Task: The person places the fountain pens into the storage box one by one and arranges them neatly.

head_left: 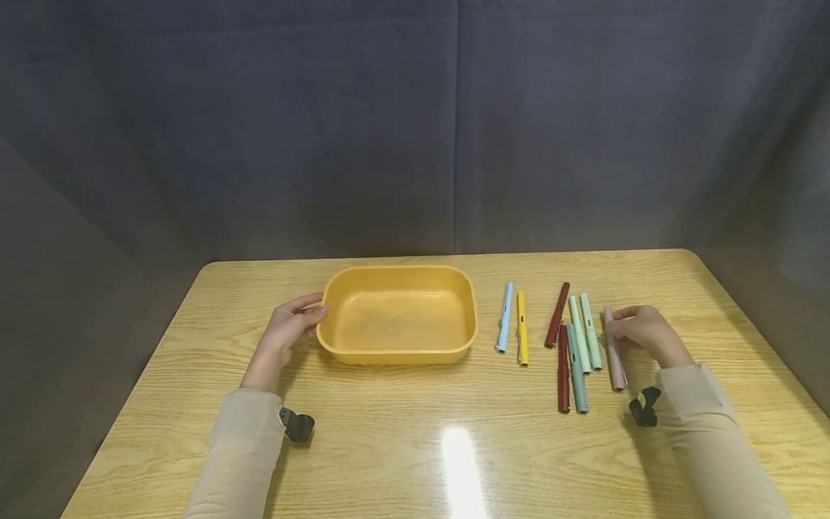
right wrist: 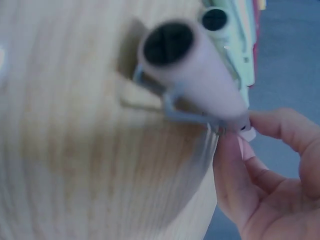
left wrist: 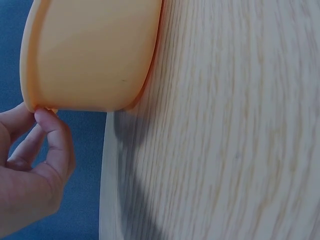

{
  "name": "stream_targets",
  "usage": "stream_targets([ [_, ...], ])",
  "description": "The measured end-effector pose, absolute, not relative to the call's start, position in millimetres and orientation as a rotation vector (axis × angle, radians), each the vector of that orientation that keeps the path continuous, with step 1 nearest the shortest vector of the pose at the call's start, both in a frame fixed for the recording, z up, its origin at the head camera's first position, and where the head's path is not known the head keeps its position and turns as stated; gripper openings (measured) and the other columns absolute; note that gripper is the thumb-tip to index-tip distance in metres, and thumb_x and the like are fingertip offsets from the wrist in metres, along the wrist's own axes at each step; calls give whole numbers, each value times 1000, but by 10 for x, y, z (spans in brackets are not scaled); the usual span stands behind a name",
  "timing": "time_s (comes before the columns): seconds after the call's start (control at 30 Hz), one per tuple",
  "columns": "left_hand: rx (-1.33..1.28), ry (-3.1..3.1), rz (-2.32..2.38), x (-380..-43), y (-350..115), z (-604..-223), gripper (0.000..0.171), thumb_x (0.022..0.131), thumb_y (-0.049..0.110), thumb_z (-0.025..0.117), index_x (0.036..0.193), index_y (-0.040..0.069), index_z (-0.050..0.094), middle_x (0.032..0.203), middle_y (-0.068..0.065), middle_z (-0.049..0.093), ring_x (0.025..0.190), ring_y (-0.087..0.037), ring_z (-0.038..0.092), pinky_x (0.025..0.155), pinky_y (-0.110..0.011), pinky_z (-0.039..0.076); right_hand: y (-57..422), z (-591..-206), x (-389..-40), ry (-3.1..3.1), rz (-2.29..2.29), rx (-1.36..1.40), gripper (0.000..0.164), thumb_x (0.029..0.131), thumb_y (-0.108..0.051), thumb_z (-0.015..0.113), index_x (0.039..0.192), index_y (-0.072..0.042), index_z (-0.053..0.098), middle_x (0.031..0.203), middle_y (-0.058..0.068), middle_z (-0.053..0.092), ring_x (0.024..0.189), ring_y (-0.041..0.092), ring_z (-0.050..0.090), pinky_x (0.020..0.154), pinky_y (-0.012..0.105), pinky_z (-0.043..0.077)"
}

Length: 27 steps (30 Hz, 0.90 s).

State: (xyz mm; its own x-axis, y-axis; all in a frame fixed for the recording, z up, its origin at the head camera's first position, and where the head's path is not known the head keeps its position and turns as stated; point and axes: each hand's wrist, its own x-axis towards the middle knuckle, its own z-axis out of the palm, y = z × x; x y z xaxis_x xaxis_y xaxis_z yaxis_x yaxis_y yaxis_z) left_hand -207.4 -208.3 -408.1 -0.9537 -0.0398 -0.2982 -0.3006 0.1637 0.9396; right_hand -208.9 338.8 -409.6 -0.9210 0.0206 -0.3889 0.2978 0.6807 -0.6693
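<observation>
My left hand [head_left: 290, 328] pinches the left rim of a yellow-orange rectangular tray [head_left: 397, 357] on the wooden table. Seen from the left wrist, thumb and fingers meet at the tray's edge [left wrist: 75, 75]. Over on the right, my right hand [head_left: 645, 333] grips a pale pink pen [head_left: 616, 364] between thumb and fingers. The right wrist view shows this pen [right wrist: 200, 75] close up, with its dark round end and wire clip toward the camera. Just left of it lie two light green pens [head_left: 591, 339], a grey-green pen [head_left: 576, 375] and two dark red pens [head_left: 563, 375].
Between the tray and the dark red pens lie a light blue pen [head_left: 505, 317] and a yellow pen [head_left: 522, 331]. The wooden table [head_left: 389, 440] has its far edge against a dark grey curtain [head_left: 337, 144], which also hangs along both sides.
</observation>
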Motion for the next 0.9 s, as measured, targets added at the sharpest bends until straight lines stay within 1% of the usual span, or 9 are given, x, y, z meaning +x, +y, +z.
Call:
stream_targets([
  [0.13,-312,2220,1895,-2068,-2066,-4084,52,94,14,60,142,0,42,90,11,61,72,3,60,64,-11,51,3410,-4028,-2083,2491,-1205,228,58,88,-15,50,132,19,32,96,6,58,76,2,57,72,19,55],
  [0.17,-309,2223,1891,-2068,-2059,-4087,52,94,14,60,141,0,43,91,11,61,72,3,59,64,-10,51,3409,-4005,-2082,2487,-1221,221,58,88,-16,50,132,18,31,95,3,57,76,0,56,72,18,55],
  [0.23,-305,2223,1888,-2073,-2044,-4096,51,95,14,60,141,0,43,92,10,61,72,3,59,64,-10,51,3407,-3970,-2087,2468,-1271,203,59,90,-16,50,134,17,28,97,2,57,76,-3,56,74,17,55],
  [0.33,-306,2224,1875,-2081,-2015,-4100,51,95,15,59,142,2,43,97,7,61,73,3,59,65,-10,51,3386,-3922,-2109,2416,-1370,174,62,92,-15,50,137,16,22,98,-1,57,78,-6,58,76,15,55],
  [0.47,-298,2227,1855,-2079,-1973,-4098,51,95,16,59,142,3,43,113,-4,61,76,3,60,68,-11,52,3335,-3878,-2143,2321,-1487,143,61,95,-15,50,140,12,18,93,-8,57,80,-7,60,78,14,55],
  [0.57,-295,2228,1852,-2080,-1953,-4092,52,95,16,59,142,3,43,119,-8,59,76,4,60,69,-11,52,3266,-3846,-2176,2257,-1554,134,53,97,-16,49,138,4,23,91,-10,56,80,-5,62,77,14,55],
  [0.7,-297,2220,1861,-2087,-1927,-4098,52,95,16,60,142,4,43,116,-7,59,75,4,60,68,-11,52,3140,-3798,-2221,2188,-1626,108,40,97,-15,50,130,-6,30,93,-9,56,80,-3,63,76,13,55],
  [0.9,-286,2200,1866,-2097,-1878,-4102,52,95,14,59,142,2,42,115,-7,59,75,3,60,66,-11,52,2904,-3723,-2253,2110,-1706,116,31,97,-18,53,123,-18,36,94,-10,56,80,-2,63,74,11,55],
])
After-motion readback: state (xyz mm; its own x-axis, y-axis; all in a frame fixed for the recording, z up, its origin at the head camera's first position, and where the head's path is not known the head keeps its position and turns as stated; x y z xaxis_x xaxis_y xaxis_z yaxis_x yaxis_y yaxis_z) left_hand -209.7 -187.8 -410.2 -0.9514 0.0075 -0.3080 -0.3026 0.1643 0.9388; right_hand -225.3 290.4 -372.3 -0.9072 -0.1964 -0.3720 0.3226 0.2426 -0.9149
